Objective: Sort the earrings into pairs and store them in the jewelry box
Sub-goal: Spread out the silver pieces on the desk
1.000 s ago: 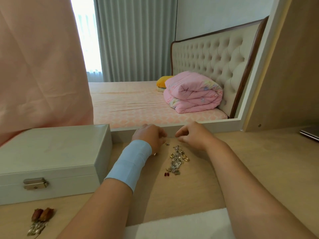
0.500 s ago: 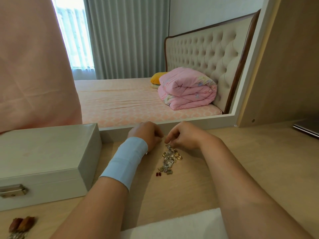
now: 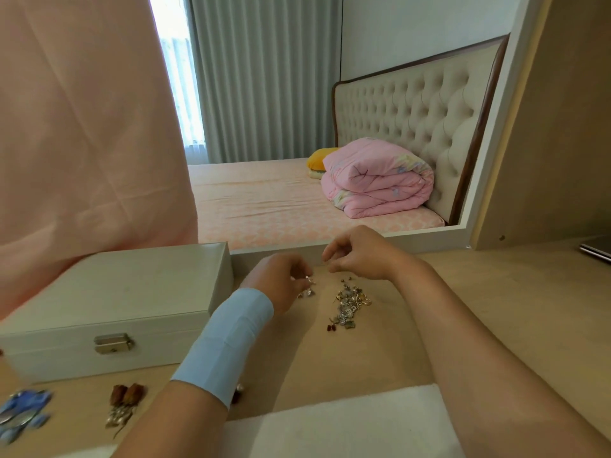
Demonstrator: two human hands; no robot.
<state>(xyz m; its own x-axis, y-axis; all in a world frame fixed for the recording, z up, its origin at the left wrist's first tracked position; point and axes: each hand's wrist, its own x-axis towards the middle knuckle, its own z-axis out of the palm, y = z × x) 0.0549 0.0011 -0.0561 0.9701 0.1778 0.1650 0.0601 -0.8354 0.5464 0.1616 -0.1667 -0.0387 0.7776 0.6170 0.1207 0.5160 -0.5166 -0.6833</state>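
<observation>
Earring pile heaped on the wooden desk. Just left, small silver earring pinched in the left hand. Right hand curled above the pile, grip impossible to tell. Closed jewelry box beside left wrist.

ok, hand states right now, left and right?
Left hand: pinching a small silver earring.
Right hand: fingers curled as if pinching; whether it holds anything cannot be told.
</observation>
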